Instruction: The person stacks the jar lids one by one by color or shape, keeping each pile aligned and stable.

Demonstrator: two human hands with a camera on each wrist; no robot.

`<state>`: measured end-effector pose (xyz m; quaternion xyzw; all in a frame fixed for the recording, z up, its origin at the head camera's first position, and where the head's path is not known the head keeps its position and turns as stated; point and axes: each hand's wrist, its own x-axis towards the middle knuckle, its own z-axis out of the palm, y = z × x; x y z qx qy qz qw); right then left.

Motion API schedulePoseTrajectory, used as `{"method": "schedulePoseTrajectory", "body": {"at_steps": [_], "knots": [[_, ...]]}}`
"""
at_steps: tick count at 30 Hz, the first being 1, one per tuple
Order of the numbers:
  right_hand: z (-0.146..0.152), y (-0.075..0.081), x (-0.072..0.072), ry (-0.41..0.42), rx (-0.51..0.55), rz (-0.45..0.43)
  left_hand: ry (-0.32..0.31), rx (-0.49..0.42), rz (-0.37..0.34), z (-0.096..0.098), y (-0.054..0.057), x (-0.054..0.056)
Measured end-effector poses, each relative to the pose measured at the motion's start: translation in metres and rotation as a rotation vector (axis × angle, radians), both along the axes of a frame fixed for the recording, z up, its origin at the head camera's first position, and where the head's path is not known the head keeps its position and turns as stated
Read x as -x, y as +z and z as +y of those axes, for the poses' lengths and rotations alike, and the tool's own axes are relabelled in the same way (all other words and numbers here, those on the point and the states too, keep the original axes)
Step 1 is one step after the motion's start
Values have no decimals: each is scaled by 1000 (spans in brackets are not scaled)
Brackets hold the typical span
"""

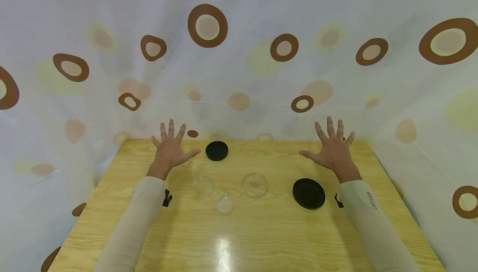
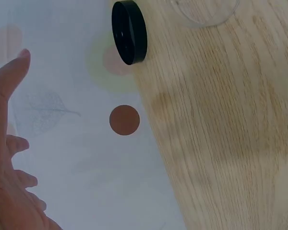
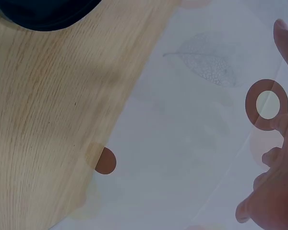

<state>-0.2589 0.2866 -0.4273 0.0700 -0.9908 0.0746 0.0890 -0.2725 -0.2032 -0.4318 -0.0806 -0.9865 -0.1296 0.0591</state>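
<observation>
My left hand (image 1: 169, 151) is held out over the far left of the table, fingers spread and holding nothing. Beyond its thumb tip lies a small black round dish (image 1: 217, 151), its raised rim plain in the left wrist view. My right hand (image 1: 333, 152) reaches out on the other side, also spread wide with nothing in it. A larger black round dish (image 1: 308, 193) lies nearer me, below that hand. Between the arms are three clear round dishes: one on the left (image 1: 203, 186), a small one (image 1: 225, 205) and one with faint markings (image 1: 255, 185).
The wooden table (image 1: 261, 234) has its far edge just under the hands. A pale curtain (image 1: 239, 69) with brown rings and spots hangs behind it and along both sides. Dark wrist straps (image 1: 167, 198) show by the sleeves.
</observation>
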Motion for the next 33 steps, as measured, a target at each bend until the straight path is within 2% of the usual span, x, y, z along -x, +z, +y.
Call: {"method": "schedulePoseTrajectory", "body": {"at_steps": [15,22,33], "knots": [[6,-2,-12,60,91,-18,-56,-40,9,24,1,-12],[4,-2,-18,87,164,-60,-84,-32,18,36,-3,-17],[-7,-2,-25,116,187,-85,-146,-39,64,55,-10,-26]]}}
